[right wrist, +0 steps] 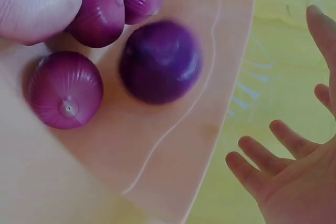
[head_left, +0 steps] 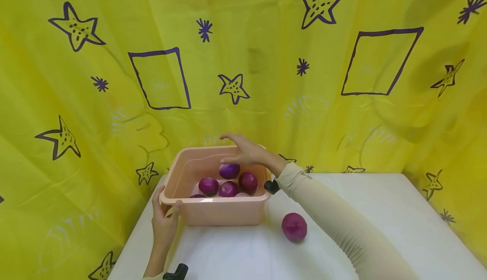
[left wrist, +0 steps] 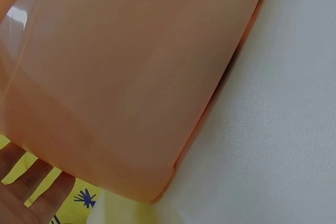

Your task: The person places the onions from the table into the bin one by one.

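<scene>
My left hand (head_left: 164, 225) grips the near left corner of a peach plastic tub (head_left: 224, 213), thumb at the front rim and fingers along the left side. In the left wrist view, its fingers (left wrist: 55, 190) lie against the outer wall. Above the tub's far right part, my right hand (head_left: 247, 151) is spread and holds nothing. Just below it is a dark purple onion (head_left: 229, 172), blurred in the right wrist view and apart from the fingers. Several more red onions (right wrist: 65, 90) lie in the tub, one of them paler (right wrist: 37, 3).
One red onion (head_left: 294, 227) sits on the white table (head_left: 357, 212), right of the tub. A yellow curtain (head_left: 266, 115) with drawn stars and squares hangs close behind the tub and along both sides of the table.
</scene>
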Motion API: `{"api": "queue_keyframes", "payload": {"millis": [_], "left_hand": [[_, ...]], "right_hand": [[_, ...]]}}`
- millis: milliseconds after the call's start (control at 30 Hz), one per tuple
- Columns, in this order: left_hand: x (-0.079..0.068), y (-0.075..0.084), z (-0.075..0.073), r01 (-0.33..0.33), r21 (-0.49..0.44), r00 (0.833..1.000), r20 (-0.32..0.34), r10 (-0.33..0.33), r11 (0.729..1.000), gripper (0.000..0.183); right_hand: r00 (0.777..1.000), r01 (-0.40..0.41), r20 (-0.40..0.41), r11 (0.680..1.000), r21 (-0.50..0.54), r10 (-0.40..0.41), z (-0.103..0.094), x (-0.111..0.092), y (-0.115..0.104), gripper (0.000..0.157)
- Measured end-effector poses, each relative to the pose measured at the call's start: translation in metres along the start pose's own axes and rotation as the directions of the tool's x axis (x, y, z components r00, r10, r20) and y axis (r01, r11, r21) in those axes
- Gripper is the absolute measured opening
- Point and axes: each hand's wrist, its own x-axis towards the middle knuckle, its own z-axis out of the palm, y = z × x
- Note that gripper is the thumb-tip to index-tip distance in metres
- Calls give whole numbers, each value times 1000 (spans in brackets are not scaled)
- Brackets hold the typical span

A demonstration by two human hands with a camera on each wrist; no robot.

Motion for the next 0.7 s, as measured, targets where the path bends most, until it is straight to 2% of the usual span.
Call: {"api": "queue_keyframes", "payload": {"millis": [467,700], "left_hand": [[1,3,2,19,-5,1000,4,-19,1000,72],[-1,4,0,34,-3,999,7,-34,999,72]], "right_hand": [[999,47,7,997,-63,-47,-11,-7,2,77],[998,66,7,997,-29,-66,-21,-17,1,76]]}}
